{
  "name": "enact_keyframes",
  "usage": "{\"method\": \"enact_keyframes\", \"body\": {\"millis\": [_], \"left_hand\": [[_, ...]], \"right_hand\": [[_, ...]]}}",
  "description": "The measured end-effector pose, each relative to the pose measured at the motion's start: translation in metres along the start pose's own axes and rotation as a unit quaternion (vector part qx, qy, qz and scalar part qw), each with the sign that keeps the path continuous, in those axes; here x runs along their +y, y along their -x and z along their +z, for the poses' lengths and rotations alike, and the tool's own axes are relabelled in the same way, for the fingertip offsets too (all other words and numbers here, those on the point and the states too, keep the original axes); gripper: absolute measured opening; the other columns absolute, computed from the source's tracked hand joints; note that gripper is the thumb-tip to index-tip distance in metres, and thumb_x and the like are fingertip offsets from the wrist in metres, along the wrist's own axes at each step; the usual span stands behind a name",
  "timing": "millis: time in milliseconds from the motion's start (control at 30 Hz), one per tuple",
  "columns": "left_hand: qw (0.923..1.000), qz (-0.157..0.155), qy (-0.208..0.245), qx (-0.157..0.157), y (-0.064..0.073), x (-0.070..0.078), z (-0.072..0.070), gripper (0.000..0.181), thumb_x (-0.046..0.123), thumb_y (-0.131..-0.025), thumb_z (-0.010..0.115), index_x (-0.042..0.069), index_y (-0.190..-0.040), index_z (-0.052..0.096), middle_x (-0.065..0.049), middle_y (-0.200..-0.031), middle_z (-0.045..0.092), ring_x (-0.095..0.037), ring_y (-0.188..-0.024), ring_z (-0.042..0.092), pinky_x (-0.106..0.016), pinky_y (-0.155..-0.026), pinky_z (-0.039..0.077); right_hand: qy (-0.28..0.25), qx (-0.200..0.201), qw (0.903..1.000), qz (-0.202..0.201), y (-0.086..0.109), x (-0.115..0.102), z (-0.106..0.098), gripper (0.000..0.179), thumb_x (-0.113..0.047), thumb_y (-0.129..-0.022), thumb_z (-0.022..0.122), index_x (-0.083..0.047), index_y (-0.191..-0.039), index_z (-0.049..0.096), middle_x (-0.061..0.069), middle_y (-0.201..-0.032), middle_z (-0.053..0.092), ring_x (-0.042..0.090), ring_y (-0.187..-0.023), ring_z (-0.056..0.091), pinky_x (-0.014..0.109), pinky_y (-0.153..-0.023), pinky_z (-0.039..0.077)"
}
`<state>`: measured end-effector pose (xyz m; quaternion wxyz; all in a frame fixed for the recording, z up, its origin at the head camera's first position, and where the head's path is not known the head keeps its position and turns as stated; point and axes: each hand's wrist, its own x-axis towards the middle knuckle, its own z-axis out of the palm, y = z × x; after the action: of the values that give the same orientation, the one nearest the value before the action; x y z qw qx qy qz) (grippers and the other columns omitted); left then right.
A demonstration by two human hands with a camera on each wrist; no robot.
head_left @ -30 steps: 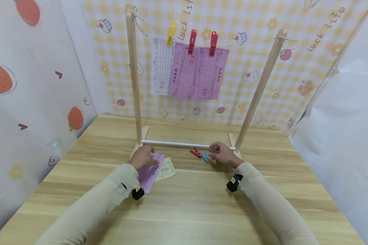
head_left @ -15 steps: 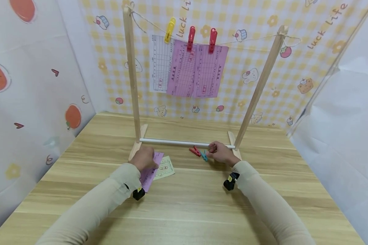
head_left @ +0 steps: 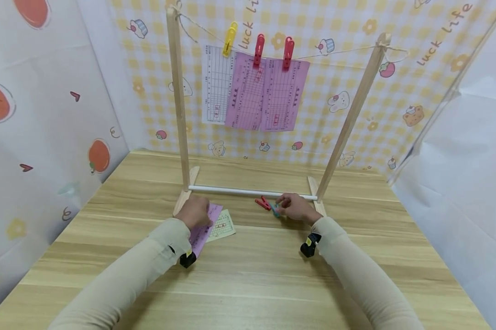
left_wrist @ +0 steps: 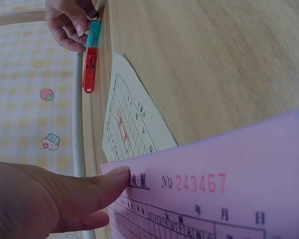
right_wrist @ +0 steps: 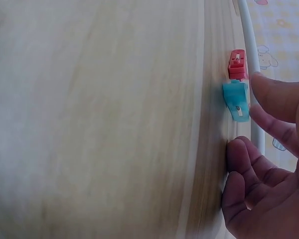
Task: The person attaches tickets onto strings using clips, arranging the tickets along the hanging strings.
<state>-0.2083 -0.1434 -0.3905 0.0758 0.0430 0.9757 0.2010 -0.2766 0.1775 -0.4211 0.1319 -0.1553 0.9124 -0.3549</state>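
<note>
My left hand [head_left: 195, 213] pinches the edge of a pink receipt [left_wrist: 259, 164], with the thumb on its printed face; the fingers behind are partly hidden. A pale green receipt [head_left: 222, 225] lies partly under the pink one. At the base rod, my right hand [head_left: 296, 207] is beside a blue clothespin [right_wrist: 236, 99] on the table. Its thumb and forefinger stand apart close to the clothespin, and the other fingers are bent against the tabletop. A red clothespin [head_left: 262, 203] lies right beside the blue one.
A wooden frame with a left post [head_left: 178, 101], right post [head_left: 353, 119] and white base rod [head_left: 235, 190] stands at the back. From its string hang a white receipt [head_left: 217, 87] under a yellow clothespin [head_left: 229, 39] and two pink receipts [head_left: 283, 96] under red clothespins [head_left: 288, 52].
My right hand has moved slightly left to the blue clothespin. My left fingers have closed on the pink receipt's edge. The head view has shifted a little.
</note>
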Motion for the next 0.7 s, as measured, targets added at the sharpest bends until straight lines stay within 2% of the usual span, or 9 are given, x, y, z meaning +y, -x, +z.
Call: {"method": "enact_keyframes", "body": {"millis": [167, 333, 467, 600, 700], "left_hand": [[0.9998, -0.008, -0.012, -0.016, -0.0004, 0.0013, -0.0015, 0.026, 0.012, -0.072, 0.085, 0.005, -0.069, 0.06, -0.007, -0.07, 0.056, -0.02, -0.064, 0.054, -0.03, -0.056, 0.047], [0.9997, -0.013, 0.001, -0.018, -0.0003, -0.0002, -0.0003, 0.024, 0.013, -0.073, 0.084, 0.005, -0.072, 0.062, -0.007, -0.073, 0.057, -0.021, -0.064, 0.054, -0.031, -0.055, 0.045], [0.9998, -0.013, 0.006, -0.016, -0.0009, -0.0013, 0.0002, 0.024, 0.015, -0.074, 0.085, 0.002, -0.086, 0.068, -0.009, -0.081, 0.061, -0.024, -0.07, 0.056, -0.036, -0.061, 0.049], [0.9997, -0.011, -0.006, -0.02, -0.0005, -0.0006, -0.0008, 0.039, 0.017, -0.075, 0.084, 0.001, -0.108, 0.069, -0.014, -0.1, 0.065, -0.03, -0.083, 0.06, -0.045, -0.071, 0.052], [0.9995, -0.01, -0.016, -0.026, -0.0007, -0.0001, -0.0014, 0.045, 0.018, -0.076, 0.083, 0.002, -0.115, 0.067, -0.016, -0.109, 0.064, -0.033, -0.088, 0.06, -0.049, -0.074, 0.052]], "right_hand": [[0.01, 0.007, 0.9999, 0.007, 0.0007, -0.001, 0.0001, 0.025, -0.023, -0.09, 0.071, -0.008, -0.109, 0.064, 0.009, -0.105, 0.063, 0.025, -0.096, 0.058, 0.042, -0.083, 0.049], [0.013, 0.005, 0.9999, -0.004, 0.001, -0.001, -0.0009, 0.024, -0.019, -0.089, 0.071, -0.004, -0.106, 0.061, 0.009, -0.101, 0.062, 0.023, -0.094, 0.058, 0.04, -0.083, 0.049], [0.012, 0.003, 0.9998, -0.015, 0.001, -0.0015, -0.0025, 0.023, -0.013, -0.088, 0.071, -0.002, -0.105, 0.06, 0.009, -0.099, 0.061, 0.023, -0.092, 0.056, 0.038, -0.083, 0.048], [0.001, -0.004, 0.9999, -0.014, 0.0018, -0.0024, -0.0042, 0.023, -0.007, -0.087, 0.069, -0.001, -0.106, 0.06, 0.012, -0.1, 0.061, 0.025, -0.093, 0.057, 0.038, -0.082, 0.049], [-0.003, -0.006, 0.9999, -0.011, 0.0023, -0.0025, -0.0042, 0.022, -0.007, -0.088, 0.068, -0.001, -0.108, 0.061, 0.012, -0.102, 0.061, 0.025, -0.094, 0.057, 0.038, -0.082, 0.049]]}}
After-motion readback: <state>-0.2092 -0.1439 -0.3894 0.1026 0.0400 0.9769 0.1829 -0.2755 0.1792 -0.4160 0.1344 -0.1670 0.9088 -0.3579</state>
